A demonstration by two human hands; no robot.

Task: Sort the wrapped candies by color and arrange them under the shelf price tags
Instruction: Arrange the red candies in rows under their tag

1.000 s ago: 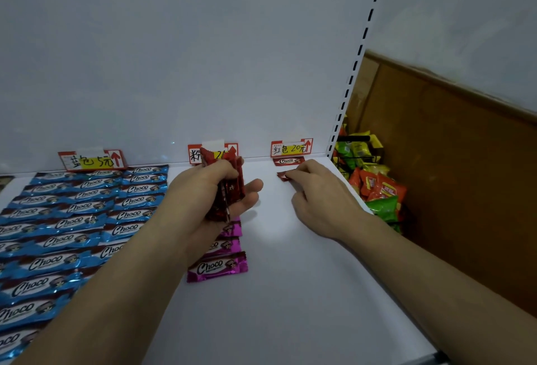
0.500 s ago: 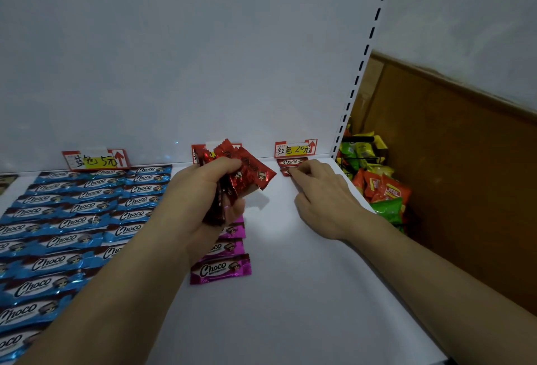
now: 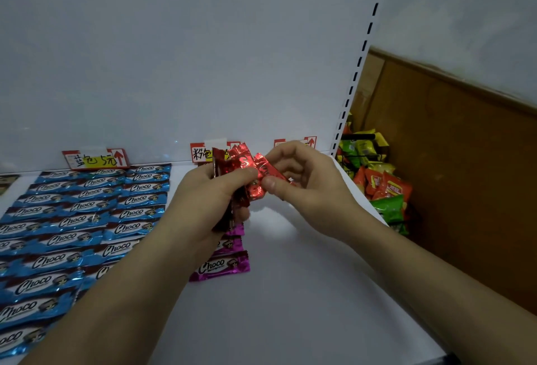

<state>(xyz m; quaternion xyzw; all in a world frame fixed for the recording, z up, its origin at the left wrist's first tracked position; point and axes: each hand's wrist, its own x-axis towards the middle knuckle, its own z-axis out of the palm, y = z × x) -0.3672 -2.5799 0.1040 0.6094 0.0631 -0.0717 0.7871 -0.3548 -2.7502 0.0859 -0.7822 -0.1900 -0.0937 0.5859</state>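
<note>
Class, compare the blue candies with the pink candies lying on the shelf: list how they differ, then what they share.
Colour: the blue candies have blue wrappers, the pink candies magenta ones. Layout: the blue candies fill several columns, while the pink candies form one short column. Both read Choco and lie flat on the shelf.

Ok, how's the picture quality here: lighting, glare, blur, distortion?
Head view: dim, bluish light overall; a bright glare patch on the white shelf mid-frame; foil on the red candies glints; print on the blue candies stays sharp; the slotted upright leans, likely from wide-angle distortion.
</note>
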